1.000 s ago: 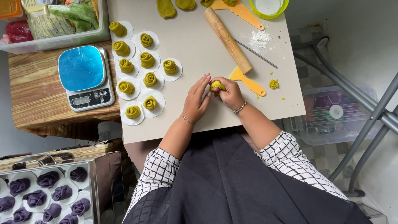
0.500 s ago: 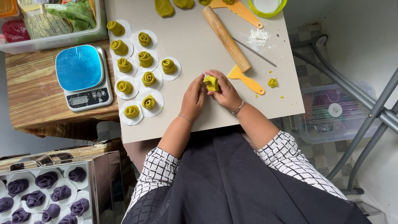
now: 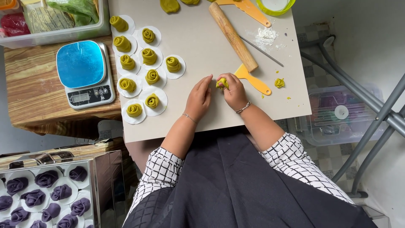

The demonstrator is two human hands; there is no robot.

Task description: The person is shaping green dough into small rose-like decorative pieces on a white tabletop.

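Both hands meet over the beige board (image 3: 202, 114) at its middle. My right hand (image 3: 233, 92) pinches a small piece of green dough (image 3: 222, 83) between its fingers. My left hand (image 3: 199, 98) rests beside it with fingertips against the same piece. Several finished green dough roses (image 3: 152, 77) sit on round white papers to the left of my hands. A yellow plastic scraper (image 3: 253, 80) lies just right of my right hand.
A wooden rolling pin (image 3: 233, 36) and a thin metal rod (image 3: 261, 50) lie at the back right, near spilled flour (image 3: 265, 36). A blue-topped kitchen scale (image 3: 83, 74) stands on the wooden table at left. Purple dough roses (image 3: 42, 194) fill a tray at bottom left.
The two hands have shifted slightly while working the green dough piece, which has turned between the fingers. Everything else on the board is as before.
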